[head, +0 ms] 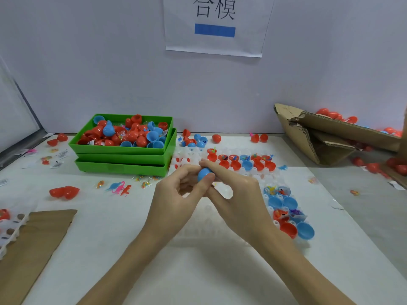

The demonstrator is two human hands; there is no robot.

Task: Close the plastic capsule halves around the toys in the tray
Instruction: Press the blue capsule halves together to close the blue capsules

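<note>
Both of my hands meet over the middle of the table around one blue capsule (203, 173). My left hand (174, 194) holds it from the left with thumb and curled fingers. My right hand (237, 194) grips it from the right, its index finger laid over the top. Beneath them lies a clear plastic tray (269, 213) with red and blue capsule halves (246, 165) in its cups, some holding small toys (274, 190). Most of the capsule is hidden by my fingers.
Stacked green bins (123, 166) full of red and blue halves stand at the back left. A torn cardboard box (319, 137) with red capsules lies at the right. Loose toys (120, 187), a red capsule (63, 192) and a cardboard sheet (33, 245) lie at the left.
</note>
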